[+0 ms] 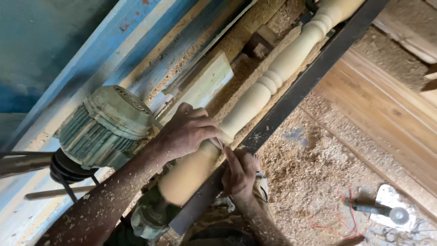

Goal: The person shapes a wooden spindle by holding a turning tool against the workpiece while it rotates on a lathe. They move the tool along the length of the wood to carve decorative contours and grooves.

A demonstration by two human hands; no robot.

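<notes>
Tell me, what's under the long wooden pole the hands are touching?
Under the turned wooden pole lie heaps of sawdust on the lathe bed. A dark metal bar runs alongside it. The left hand and right hand cover what sits beneath the pole there.

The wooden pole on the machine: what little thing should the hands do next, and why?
Probably slide both hands a little along the turned wooden post. The left hand and right hand pinch a thin strip against one spot; the beads further along lie untouched.

Sawdust and shavings covered the workshop floor (314,173), a blue-painted wall (41,50) stood alongside, bare timber planks (387,109) lay in daylight
</notes>
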